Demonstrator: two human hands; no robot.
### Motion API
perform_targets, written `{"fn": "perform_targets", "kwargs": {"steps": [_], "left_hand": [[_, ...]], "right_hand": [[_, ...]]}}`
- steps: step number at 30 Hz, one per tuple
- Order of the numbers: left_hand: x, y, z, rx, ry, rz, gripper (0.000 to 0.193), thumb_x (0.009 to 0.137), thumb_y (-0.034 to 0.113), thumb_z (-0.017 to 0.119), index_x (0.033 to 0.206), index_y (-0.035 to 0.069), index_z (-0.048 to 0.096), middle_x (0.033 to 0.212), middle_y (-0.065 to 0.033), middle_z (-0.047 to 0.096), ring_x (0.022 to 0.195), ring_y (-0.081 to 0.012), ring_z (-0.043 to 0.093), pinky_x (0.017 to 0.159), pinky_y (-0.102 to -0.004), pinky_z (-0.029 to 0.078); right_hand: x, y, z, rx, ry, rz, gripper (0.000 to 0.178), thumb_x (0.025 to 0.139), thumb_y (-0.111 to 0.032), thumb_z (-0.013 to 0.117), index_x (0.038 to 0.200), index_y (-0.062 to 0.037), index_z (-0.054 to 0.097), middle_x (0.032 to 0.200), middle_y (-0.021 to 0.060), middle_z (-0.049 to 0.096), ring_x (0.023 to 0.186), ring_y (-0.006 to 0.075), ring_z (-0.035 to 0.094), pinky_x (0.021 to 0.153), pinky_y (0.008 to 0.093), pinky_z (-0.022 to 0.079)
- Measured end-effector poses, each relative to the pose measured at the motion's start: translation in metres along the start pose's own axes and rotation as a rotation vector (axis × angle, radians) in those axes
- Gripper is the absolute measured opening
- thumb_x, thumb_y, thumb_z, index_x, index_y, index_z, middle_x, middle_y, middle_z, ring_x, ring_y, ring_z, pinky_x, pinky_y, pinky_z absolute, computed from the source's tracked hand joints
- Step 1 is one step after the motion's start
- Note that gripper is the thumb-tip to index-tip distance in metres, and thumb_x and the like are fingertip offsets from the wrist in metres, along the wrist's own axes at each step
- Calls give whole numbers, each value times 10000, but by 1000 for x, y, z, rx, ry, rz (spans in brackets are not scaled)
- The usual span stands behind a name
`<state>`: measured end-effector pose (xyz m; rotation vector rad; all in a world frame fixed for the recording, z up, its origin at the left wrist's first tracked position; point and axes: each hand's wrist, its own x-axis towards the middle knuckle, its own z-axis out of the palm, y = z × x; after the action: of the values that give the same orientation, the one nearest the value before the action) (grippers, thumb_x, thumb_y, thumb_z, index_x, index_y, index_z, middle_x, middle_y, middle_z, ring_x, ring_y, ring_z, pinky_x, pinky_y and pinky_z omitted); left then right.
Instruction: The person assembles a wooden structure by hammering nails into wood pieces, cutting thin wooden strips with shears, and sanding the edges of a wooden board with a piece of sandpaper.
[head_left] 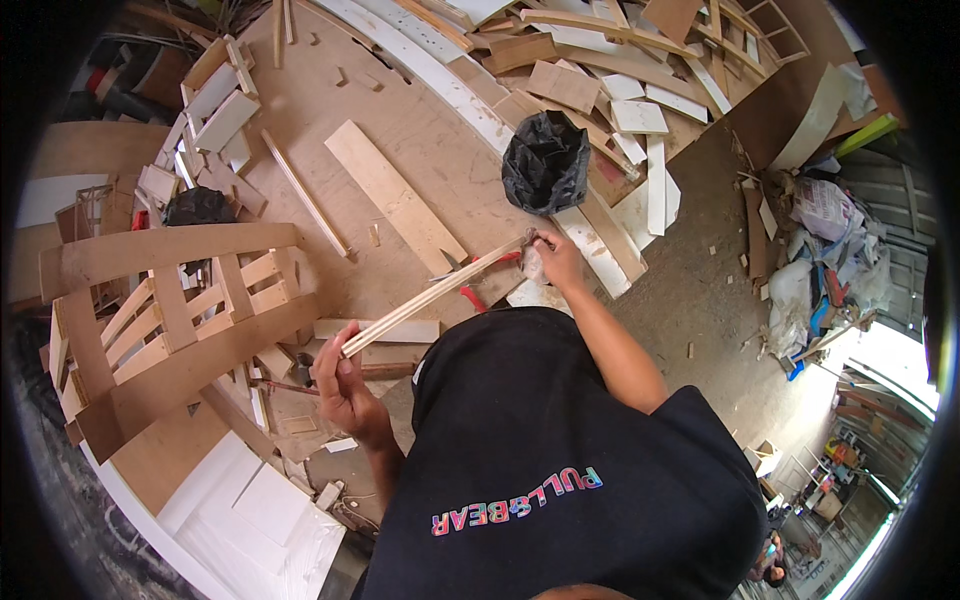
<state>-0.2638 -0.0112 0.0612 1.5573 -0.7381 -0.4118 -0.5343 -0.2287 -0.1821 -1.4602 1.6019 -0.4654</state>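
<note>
A few thin, pale wooden strips (430, 294) run slantwise in front of my body, bundled side by side. My left hand (348, 388) is closed round their lower left end. At the upper right end, the fingers of my right hand (560, 260) pinch the strips. A whitish thing (533, 266) shows just below those fingers; its kind is unclear. Below the strips lies a tool with red handles (473, 298), partly hidden. A brown wooden handle (390, 370), apparently a hammer's, lies right of my left hand.
A curved wooden frame with slats (235, 287) stands at the left. Beyond my right hand is a black plastic bag (545, 165), its top open. A wide plank (390, 195) lies on the brown work surface. Offcuts (565, 85) are heaped at the far side, plastic bags (830, 215) at the right.
</note>
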Motion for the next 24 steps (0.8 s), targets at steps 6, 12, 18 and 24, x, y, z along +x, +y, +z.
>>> {"fn": "perform_targets", "kwargs": {"steps": [6,12,18,24], "left_hand": [[11,15,22,-161,-59,37,307,1078,-36,462,1346,-63,609,1411,-240,558,1286,-410,632,1107,-518,536],[9,13,31,6,-114,155,323,1050,-66,504,1358,-40,598,1395,-277,608,1296,-411,629,1115,-495,518],[3,31,53,20,-123,265,248,1051,-68,518,1283,-24,597,1374,-336,619,1320,-411,620,1108,-471,507],[-2,28,63,-104,-74,274,266,1063,-52,489,1320,-56,555,1471,-335,547,1327,-413,609,1143,-498,477]], "right_hand": [[-9,5,3,-6,-30,-115,276,952,-175,708,1180,-37,782,1123,158,782,988,249,749,872,347,560],[-19,-12,-6,-93,12,-308,252,947,-175,717,1141,-33,792,1075,170,762,968,298,742,846,375,564],[-77,-124,-28,161,-210,-563,214,929,-57,705,1121,-46,800,965,144,724,862,280,723,776,365,565],[-71,-115,-22,177,-180,-633,217,915,-35,716,1112,-54,805,930,123,705,831,265,709,758,359,558]]}}
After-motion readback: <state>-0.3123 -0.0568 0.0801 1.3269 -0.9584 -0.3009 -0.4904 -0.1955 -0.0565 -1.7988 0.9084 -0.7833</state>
